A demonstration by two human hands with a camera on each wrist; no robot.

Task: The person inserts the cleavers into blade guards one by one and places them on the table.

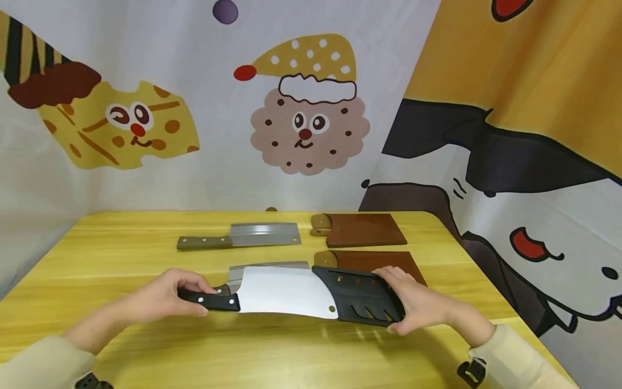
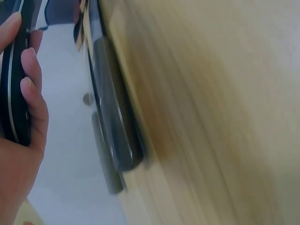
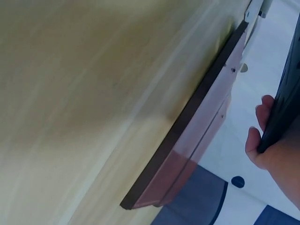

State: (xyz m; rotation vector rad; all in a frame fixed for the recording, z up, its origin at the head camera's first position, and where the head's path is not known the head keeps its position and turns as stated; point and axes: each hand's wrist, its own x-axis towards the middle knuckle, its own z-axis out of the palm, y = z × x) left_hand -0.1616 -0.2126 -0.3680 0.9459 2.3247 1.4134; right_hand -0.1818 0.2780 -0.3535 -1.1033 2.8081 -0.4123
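My left hand (image 1: 170, 296) grips the black riveted handle (image 1: 214, 301) of a cleaver whose broad blade (image 1: 286, 292) points right above the table. A black blade sheath (image 1: 364, 297) with slots is in my right hand (image 1: 420, 303), thumb at its lower edge and fingers at its upper edge. The sheath's open end meets the tip end of the blade; the blade's corner hole still shows, and how far the blade reaches inside I cannot tell. In the left wrist view, fingers curl round the black handle (image 2: 16, 89). In the right wrist view, fingers hold the dark sheath (image 3: 283, 101).
Behind the held cleaver lies a second cleaver (image 1: 272, 265), partly hidden. Farther back is another cleaver (image 1: 264, 234) with an olive handle (image 1: 204, 243). Two brown sheaths, a rear one (image 1: 366, 229) and a front one (image 1: 384, 260), lie on the wooden table (image 1: 121, 259) at the right.
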